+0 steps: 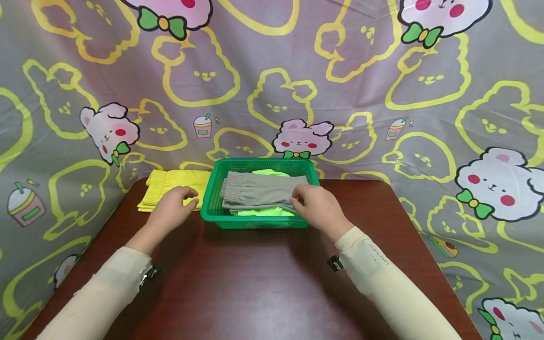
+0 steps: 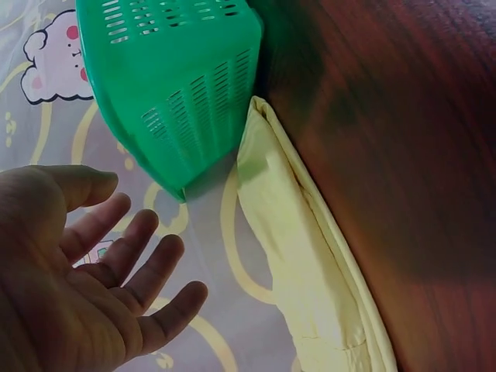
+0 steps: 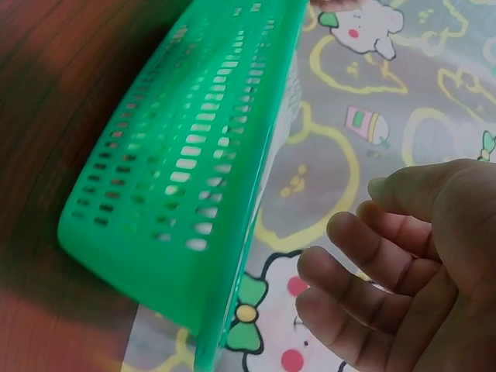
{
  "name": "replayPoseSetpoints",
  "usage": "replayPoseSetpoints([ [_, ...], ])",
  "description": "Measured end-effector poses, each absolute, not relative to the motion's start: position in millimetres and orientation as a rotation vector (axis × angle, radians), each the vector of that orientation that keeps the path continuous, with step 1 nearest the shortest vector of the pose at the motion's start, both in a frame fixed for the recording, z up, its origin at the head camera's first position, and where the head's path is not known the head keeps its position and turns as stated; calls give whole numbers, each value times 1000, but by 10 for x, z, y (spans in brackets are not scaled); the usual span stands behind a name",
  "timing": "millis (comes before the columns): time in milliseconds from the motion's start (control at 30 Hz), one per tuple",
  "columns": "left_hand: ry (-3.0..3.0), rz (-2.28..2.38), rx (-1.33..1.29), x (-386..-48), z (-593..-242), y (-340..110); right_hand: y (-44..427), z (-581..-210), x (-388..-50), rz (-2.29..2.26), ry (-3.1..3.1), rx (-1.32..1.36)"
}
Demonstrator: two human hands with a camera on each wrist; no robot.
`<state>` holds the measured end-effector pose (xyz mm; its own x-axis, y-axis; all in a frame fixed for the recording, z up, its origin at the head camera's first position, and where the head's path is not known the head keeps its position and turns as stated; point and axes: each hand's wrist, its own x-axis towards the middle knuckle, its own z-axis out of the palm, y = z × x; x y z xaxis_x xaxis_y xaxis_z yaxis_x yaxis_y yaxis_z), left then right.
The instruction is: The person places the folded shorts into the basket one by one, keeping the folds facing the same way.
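A green plastic basket [image 1: 212, 218] stands on the table with folded grey pants [image 1: 265, 191], their waistband gathered, on top. Bright green cloth [image 1: 265, 212] shows beneath the pants. Left of the basket lies a pair of folded yellow pants [image 1: 176, 182], pale in the left wrist view [image 2: 291, 240]. My left hand [image 1: 176, 205] hovers over their front part, its fingers spread and loosely bent around nothing. Above the basket's right rim is my right hand [image 1: 316, 205]. In the right wrist view its fingers [image 3: 349, 310] curve loosely, apart from the slotted basket wall [image 3: 155, 170], and hold nothing.
The dark reddish-brown wooden table [image 1: 255, 278] has rounded far corners. Directly behind and along its sides hangs a grey patterned cloth [image 1: 263, 56] with rabbits and yellow outlines. A small dark device [image 1: 148, 276] sits at the left wrist, and another [image 1: 335, 263] at the right.
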<state>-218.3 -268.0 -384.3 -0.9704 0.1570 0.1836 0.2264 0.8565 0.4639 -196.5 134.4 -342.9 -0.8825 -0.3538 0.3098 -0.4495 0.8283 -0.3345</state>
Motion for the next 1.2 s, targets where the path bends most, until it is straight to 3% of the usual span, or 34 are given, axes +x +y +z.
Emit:
replayPoseSetpoints([
  [1200,-2923,-590,-222,-2393,-4029,-2861,475,-3748,-1528,479,-2749,960],
])
